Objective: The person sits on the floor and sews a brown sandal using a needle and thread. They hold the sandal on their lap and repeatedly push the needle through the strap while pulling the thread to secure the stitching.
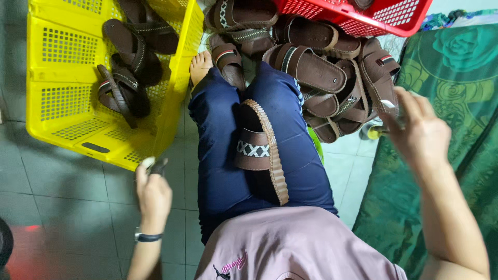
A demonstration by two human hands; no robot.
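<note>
Holding brown sandals [129,62], the yellow crate [62,103] sits beside hands: left [153,194] gripping a small tool [155,166], right [420,129] open.

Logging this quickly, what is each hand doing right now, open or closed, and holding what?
Left hand: closed on a small dark tool, near the yellow crate.
Right hand: blurred, near the sandal pile; its grip cannot be told.

Brown sandal [259,150] with white cross-stitch band, yellow basket [62,98], red basket [363,18], green floral cloth [456,78]
</note>
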